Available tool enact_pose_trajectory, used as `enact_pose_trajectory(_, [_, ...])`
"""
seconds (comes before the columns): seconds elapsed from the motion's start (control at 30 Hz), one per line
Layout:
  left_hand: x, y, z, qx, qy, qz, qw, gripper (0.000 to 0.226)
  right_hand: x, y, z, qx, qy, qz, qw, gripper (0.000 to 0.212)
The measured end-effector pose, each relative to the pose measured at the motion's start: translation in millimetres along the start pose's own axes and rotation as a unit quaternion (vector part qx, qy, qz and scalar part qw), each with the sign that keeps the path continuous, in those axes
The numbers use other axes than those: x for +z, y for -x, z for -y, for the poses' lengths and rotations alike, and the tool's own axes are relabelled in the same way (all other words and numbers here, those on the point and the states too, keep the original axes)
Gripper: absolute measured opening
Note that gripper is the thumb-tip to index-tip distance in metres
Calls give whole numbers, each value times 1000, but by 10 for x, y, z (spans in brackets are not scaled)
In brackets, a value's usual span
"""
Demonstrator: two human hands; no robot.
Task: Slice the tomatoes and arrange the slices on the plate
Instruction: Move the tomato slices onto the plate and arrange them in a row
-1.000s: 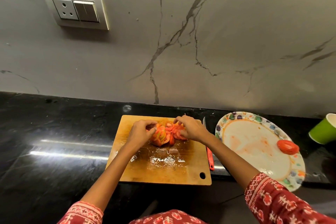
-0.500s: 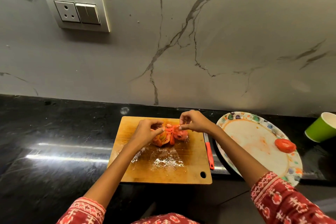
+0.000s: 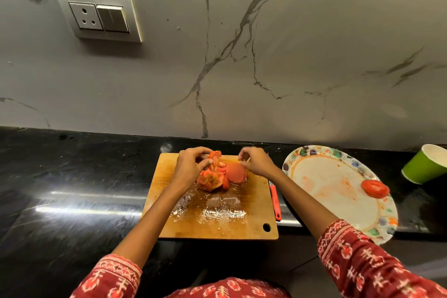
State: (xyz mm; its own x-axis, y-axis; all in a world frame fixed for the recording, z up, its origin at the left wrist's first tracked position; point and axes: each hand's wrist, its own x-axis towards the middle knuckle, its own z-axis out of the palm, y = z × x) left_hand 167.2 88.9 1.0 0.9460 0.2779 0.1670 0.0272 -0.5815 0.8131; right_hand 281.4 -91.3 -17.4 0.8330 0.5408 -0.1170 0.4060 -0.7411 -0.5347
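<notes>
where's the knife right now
In the head view, the knife lies on the black counter, in the gap between the cutting board and the plate, under the right forearm; neither hand holds it.

Cutting board (image 3: 251,222): wood, matt where dry, wet and glistening with juice at centre. Table (image 3: 72,189): black polished stone, glossy, streaked with reflected light. Wall (image 3: 290,68): grey marble-look slab, smooth, dark veining. Plate (image 3: 314,176): looks like paper, matt, printed rim, smeared. Cup (image 3: 423,167) at right edge: green, paper-like. Knife handle (image 3: 275,201): red plastic. Switch plate (image 3: 96,16): satin metallic finish. Sleeves (image 3: 362,261): printed cloth.
</notes>
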Motion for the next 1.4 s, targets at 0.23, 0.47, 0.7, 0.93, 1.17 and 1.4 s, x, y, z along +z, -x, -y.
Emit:
enact_pose_trajectory(0.23, [42,35,29,-23,17,-2,1000,13,156,38,-88,4,57,-12,998,18])
enact_pose_trajectory(0.47, [124,32,3,-23,-14,-8,1000,14,267,181,-172,-28,66,-74,995,17])
enact_pose_trajectory(0.7, [193,24,-6,-16,-34,-22,999,14,-1,230,-295,-8,-162,-33,986,8])
enact_pose_trajectory(0.93, [454,-101,-204,7,-31,-4,999,13,-459,492,-531,24,-300,-14,954,4])
enact_pose_trajectory(1.17, [1066,-271,-628,17,3,75,997,14,-1035,845,-1126,87,-273,-38,957,10])
enact_pose_trajectory(1.4, [1846,-421,-1036,41,34,167,985,11,-1602,1237,-2074,180,-174,-121,961,11])
